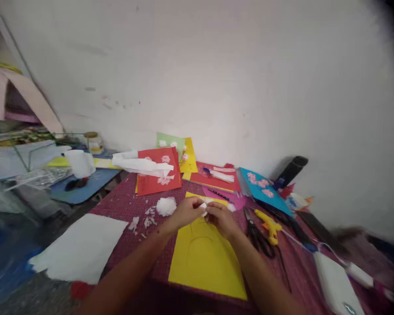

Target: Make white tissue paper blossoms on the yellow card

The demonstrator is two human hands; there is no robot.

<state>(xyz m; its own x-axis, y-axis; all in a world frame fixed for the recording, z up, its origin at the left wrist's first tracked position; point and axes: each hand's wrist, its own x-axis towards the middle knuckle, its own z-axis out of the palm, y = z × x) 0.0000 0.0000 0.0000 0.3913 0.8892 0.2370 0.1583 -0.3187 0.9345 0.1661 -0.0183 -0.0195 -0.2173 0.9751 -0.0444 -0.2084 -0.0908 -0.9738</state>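
My left hand [189, 211] and my right hand [220, 215] meet over the top part of a yellow sheet of paper [210, 267]. Between their fingertips they pinch a small white piece of paper [203, 209], which looks like tissue. Faint curved pencil lines run across the yellow sheet. Just left of my left hand lies a crumpled white tissue wad [166, 206], with torn white scraps [149, 221] scattered beside it. A dark pen [218, 194] rests on a pink sheet [241, 201] beyond my right hand.
Black-handled scissors [258, 236] and a yellow glue gun [271, 225] lie at the right. A large white sheet [82, 247] covers the table's left corner. Red cards [157, 186] and a blue card [267, 192] with pink flowers sit toward the wall. A blue table [101, 179] stands left.
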